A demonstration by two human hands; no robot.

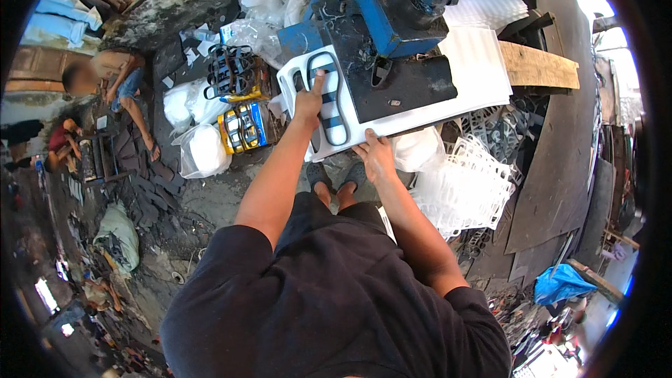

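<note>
A white foam-like sheet (pixel 434 105) lies on the worktable under a blue press (pixel 381 14). On its left end sits a sole-shaped cutting die (pixel 341 98), with a dark rim and blue bars across it. My left hand (pixel 308 106) grips the die's left side, thumb on top over a bar; its other fingers are partly hidden. My right hand (pixel 376 156) holds the sheet's near edge, fingertips on top, to the right of the die. A black plate (pixel 402 87) rests on the sheet beneath the press.
Left of the table, more metal dies (pixel 241 129) stand on yellow-and-blue boxes beside white plastic bags (pixel 204 150). Cut-out white sheet scraps (pixel 465 189) pile up at the right. Two other people sit at far left, one nearer (pixel 122 77). Dark offcuts (pixel 150 189) litter the floor.
</note>
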